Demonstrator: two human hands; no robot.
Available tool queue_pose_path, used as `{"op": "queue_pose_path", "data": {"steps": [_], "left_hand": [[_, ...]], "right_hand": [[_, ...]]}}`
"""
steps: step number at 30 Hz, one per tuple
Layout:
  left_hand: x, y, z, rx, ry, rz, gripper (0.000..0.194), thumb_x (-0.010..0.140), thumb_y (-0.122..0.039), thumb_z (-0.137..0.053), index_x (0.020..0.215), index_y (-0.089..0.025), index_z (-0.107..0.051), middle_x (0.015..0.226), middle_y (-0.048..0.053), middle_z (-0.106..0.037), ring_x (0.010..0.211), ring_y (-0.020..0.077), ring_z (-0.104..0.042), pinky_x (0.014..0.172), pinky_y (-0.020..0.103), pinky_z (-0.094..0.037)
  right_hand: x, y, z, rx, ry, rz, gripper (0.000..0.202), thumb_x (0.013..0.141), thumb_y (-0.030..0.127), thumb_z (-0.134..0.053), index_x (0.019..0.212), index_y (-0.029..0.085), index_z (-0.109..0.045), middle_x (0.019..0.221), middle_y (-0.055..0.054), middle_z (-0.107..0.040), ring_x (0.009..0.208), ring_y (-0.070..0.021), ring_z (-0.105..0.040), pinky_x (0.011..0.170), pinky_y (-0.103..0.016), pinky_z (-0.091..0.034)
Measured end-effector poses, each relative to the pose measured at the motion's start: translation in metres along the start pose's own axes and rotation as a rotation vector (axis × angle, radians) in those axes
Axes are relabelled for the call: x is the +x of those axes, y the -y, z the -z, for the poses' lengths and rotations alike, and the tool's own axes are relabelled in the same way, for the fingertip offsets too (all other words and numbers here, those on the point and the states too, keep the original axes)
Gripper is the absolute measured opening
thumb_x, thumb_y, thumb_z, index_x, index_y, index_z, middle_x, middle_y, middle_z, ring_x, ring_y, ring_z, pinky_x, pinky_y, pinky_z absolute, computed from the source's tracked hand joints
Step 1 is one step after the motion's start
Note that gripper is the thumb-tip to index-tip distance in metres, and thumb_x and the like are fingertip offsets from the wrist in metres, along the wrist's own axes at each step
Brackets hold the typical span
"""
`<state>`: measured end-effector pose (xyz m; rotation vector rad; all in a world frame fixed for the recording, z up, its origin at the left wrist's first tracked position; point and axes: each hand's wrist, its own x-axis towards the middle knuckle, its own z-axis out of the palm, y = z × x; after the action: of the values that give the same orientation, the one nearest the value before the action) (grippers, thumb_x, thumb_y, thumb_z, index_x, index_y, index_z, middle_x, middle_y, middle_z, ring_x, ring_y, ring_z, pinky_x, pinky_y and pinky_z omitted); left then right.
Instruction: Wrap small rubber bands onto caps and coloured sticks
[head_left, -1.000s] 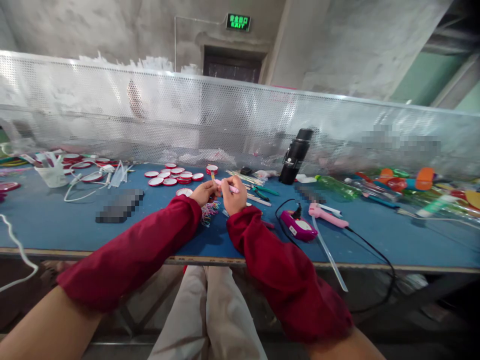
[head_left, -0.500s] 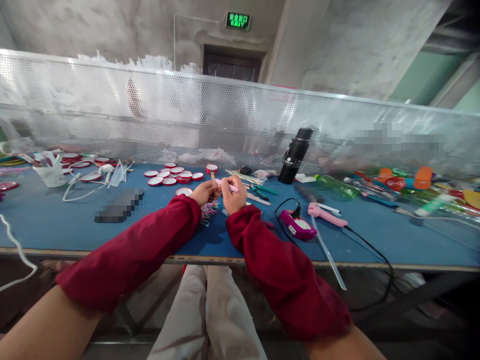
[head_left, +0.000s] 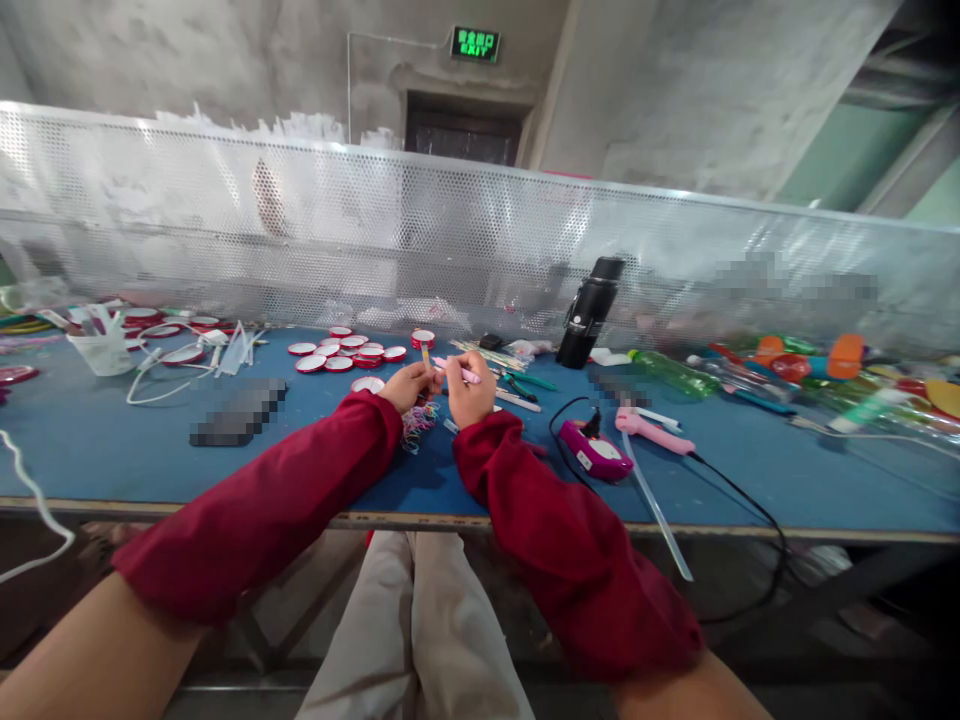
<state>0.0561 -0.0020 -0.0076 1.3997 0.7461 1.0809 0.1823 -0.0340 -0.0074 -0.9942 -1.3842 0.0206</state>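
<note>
My left hand (head_left: 407,388) is closed in a pinch on a thin yellowish stick (head_left: 425,355) that points up from the fingertips. My right hand (head_left: 471,392) grips a pink pen (head_left: 468,375), its tip end toward the left fingers. Both hands hover close together above the blue table. Under them lies a tangle of multicoloured strings (head_left: 418,430). A round red-rimmed white lid (head_left: 367,384) rests just left of my left hand. More such lids (head_left: 339,362) lie behind it, and a small stack (head_left: 422,338) of them stands beyond my hands.
Pliers with teal handles (head_left: 536,381) and thin sticks lie right of my hands. Farther right are a black bottle (head_left: 591,312), a purple power socket (head_left: 596,452), a pink glue gun (head_left: 654,430) and green plastic bottles (head_left: 671,372). To the left are a dark phone (head_left: 238,412) and a white cup (head_left: 101,352).
My right hand with the pink pen has shifted very slightly to the right. My left hand stays in almost the same place with the stick.
</note>
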Motion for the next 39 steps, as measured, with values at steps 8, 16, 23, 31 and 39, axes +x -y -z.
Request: {"op": "queue_pose_path", "data": {"steps": [8, 16, 23, 31, 39], "left_hand": [[-0.0002, 0.0006, 0.0005, -0.041, 0.016, -0.022, 0.024, 0.080, -0.033, -0.067, 0.073, -0.014, -0.054, 0.057, -0.002, -0.055, 0.044, 0.0063, -0.044, 0.043, 0.019, -0.030], [0.0005, 0.0014, 0.0001, -0.021, 0.014, -0.020, 0.024, 0.080, -0.035, -0.066, 0.074, -0.015, -0.054, 0.058, -0.002, -0.055, 0.044, 0.0064, -0.044, 0.043, 0.018, -0.030], [-0.0016, -0.0009, -0.0007, -0.017, 0.021, -0.027, 0.023, 0.081, -0.033, -0.066, 0.074, -0.014, -0.055, 0.058, -0.001, -0.055, 0.045, 0.0067, -0.044, 0.045, 0.020, -0.031], [-0.0017, -0.0019, -0.0015, -0.006, -0.008, 0.006, 0.018, 0.083, -0.028, -0.062, 0.075, -0.014, -0.054, 0.058, -0.001, -0.055, 0.044, 0.0068, -0.044, 0.045, 0.020, -0.031], [-0.0018, -0.0016, -0.0012, -0.017, 0.016, -0.009, 0.019, 0.082, -0.029, -0.064, 0.075, -0.014, -0.055, 0.059, -0.001, -0.055, 0.045, 0.0071, -0.045, 0.045, 0.020, -0.031]], "right_hand": [[-0.0019, 0.0038, -0.0002, 0.035, 0.022, 0.017, 0.024, 0.089, 0.041, -0.049, 0.076, 0.022, -0.053, 0.069, 0.000, -0.063, 0.064, -0.0152, -0.056, 0.063, -0.027, -0.044], [-0.0010, 0.0038, 0.0011, 0.001, 0.028, 0.022, 0.024, 0.089, 0.041, -0.049, 0.074, 0.022, -0.052, 0.070, 0.000, -0.063, 0.065, -0.0152, -0.057, 0.064, -0.027, -0.043], [-0.0016, 0.0038, 0.0001, 0.008, 0.030, 0.030, 0.025, 0.090, 0.042, -0.048, 0.076, 0.022, -0.053, 0.070, 0.000, -0.063, 0.065, -0.0153, -0.057, 0.064, -0.027, -0.043], [-0.0005, 0.0030, 0.0004, -0.010, 0.005, 0.007, 0.025, 0.089, 0.042, -0.048, 0.076, 0.022, -0.053, 0.070, 0.000, -0.063, 0.065, -0.0153, -0.057, 0.064, -0.027, -0.043], [-0.0011, 0.0050, 0.0003, 0.014, 0.013, 0.009, 0.025, 0.089, 0.043, -0.049, 0.075, 0.022, -0.053, 0.069, 0.000, -0.062, 0.064, -0.0153, -0.056, 0.063, -0.028, -0.043]]}}
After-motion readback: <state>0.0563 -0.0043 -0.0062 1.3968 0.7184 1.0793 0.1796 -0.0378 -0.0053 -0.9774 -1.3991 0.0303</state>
